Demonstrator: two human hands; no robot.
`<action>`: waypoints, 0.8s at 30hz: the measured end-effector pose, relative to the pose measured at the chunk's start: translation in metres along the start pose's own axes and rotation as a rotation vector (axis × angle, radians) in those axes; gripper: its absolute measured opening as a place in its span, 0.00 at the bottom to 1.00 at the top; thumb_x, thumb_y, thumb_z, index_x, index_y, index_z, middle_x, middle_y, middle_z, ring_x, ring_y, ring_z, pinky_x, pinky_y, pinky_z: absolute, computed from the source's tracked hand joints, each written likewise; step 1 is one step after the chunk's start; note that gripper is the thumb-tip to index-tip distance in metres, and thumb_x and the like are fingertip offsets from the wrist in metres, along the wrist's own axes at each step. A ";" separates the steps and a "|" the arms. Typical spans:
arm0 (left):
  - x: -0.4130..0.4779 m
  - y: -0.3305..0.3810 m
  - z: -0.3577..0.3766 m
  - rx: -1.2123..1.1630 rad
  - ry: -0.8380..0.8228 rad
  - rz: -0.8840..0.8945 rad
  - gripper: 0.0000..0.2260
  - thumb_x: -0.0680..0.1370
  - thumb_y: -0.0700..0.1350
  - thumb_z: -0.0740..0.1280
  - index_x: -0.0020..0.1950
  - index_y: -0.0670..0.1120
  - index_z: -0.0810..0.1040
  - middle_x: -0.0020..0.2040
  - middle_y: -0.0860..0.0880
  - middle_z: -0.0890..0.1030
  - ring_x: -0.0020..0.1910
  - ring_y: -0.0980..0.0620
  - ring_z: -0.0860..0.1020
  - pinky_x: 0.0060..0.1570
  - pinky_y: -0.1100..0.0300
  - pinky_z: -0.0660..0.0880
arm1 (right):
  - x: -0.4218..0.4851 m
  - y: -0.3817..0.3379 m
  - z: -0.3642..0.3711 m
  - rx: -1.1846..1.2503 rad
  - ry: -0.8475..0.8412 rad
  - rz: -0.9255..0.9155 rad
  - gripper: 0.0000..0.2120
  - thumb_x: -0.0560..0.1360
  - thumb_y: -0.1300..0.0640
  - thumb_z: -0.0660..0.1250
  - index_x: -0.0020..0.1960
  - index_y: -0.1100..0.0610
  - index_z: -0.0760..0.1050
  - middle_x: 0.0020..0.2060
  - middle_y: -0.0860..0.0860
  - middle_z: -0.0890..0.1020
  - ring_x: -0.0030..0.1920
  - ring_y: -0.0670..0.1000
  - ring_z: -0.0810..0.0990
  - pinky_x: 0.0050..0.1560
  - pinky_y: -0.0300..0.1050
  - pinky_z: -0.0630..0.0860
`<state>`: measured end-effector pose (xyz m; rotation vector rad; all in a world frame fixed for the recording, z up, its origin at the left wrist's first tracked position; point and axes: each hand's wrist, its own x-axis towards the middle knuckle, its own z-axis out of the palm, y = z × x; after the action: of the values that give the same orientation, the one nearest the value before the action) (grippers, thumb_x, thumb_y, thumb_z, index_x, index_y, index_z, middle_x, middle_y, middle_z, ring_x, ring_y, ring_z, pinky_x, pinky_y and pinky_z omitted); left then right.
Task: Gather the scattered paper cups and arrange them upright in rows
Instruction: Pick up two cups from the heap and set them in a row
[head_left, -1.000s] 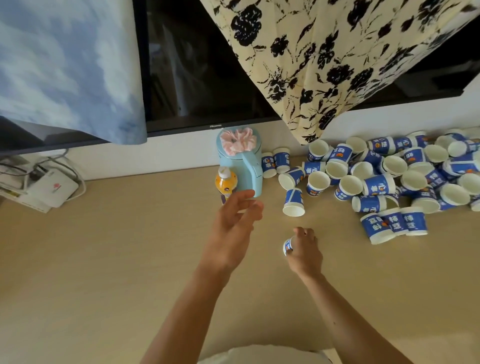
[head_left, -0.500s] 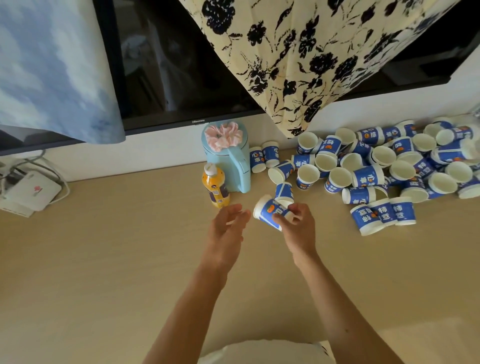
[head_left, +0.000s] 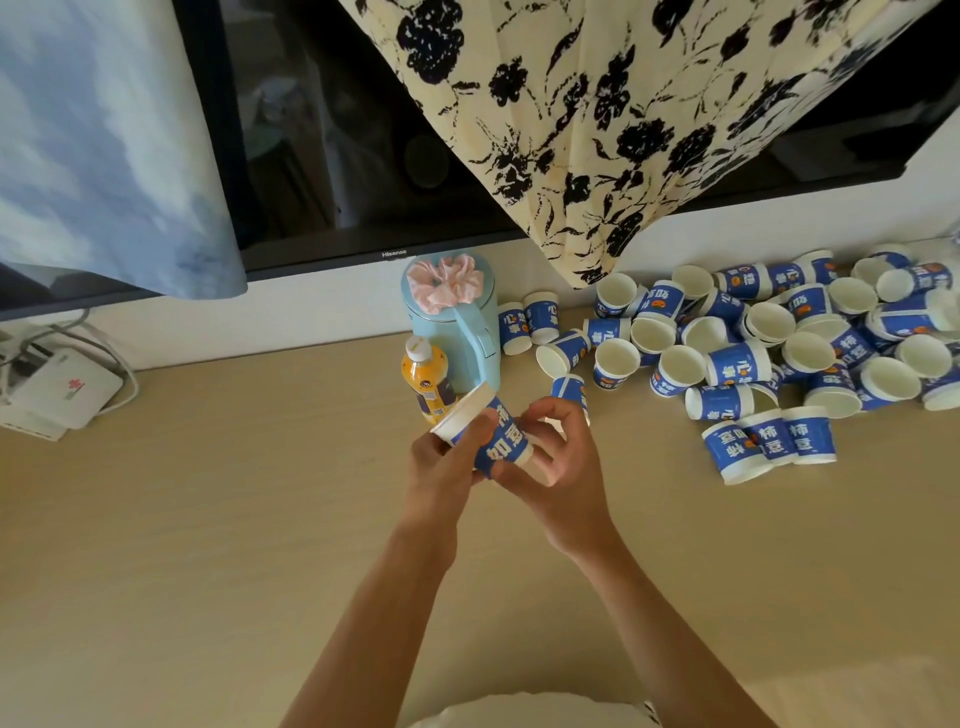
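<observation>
Left grip (head_left: 441, 470) and right grip (head_left: 563, 483) both grasp one paper cup (head_left: 501, 441), tilted, rim toward upper left, above the worktop (head_left: 208, 519). Scattered cups (head_left: 737, 364) lie at right.

Your cups (head_left: 737, 364): blue, white rims. Orange bottle (head_left: 426, 382), pale-blue jug (head_left: 460, 340), pink scrunchie (head_left: 444, 285), cream cloth (head_left: 597, 130) with black flowers.

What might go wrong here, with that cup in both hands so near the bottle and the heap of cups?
Both the left hand and right hand grip the paper cup; a hard squeeze may dent it. Its rim tilts toward the orange bottle, which stands close and might get knocked over. The cup pile lies loose at the right; an arm reaching in may send some rolling.
</observation>
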<state>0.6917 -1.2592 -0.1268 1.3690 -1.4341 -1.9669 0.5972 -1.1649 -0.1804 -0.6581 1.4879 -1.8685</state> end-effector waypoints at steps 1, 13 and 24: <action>0.002 0.000 -0.002 0.004 0.026 0.015 0.18 0.72 0.56 0.74 0.57 0.47 0.84 0.50 0.46 0.87 0.52 0.47 0.86 0.54 0.52 0.82 | 0.005 0.000 -0.006 -0.032 -0.008 -0.029 0.26 0.67 0.55 0.77 0.61 0.56 0.70 0.57 0.53 0.80 0.61 0.56 0.81 0.64 0.53 0.77; -0.010 -0.010 -0.017 0.044 0.075 0.064 0.14 0.75 0.49 0.76 0.59 0.48 0.82 0.50 0.50 0.87 0.51 0.51 0.86 0.54 0.54 0.82 | 0.121 0.075 -0.125 -1.557 -0.496 -0.191 0.32 0.70 0.74 0.70 0.72 0.58 0.71 0.72 0.53 0.71 0.71 0.58 0.71 0.54 0.50 0.76; -0.026 -0.025 -0.030 0.047 0.163 0.048 0.24 0.67 0.56 0.75 0.60 0.48 0.82 0.51 0.50 0.87 0.53 0.49 0.85 0.59 0.48 0.81 | 0.119 0.081 -0.116 -1.871 -0.698 -0.237 0.32 0.69 0.65 0.76 0.70 0.51 0.72 0.65 0.53 0.71 0.62 0.56 0.74 0.53 0.49 0.76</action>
<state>0.7355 -1.2461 -0.1364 1.4639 -1.4319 -1.7586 0.4482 -1.1904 -0.2869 -1.9710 2.2345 0.3157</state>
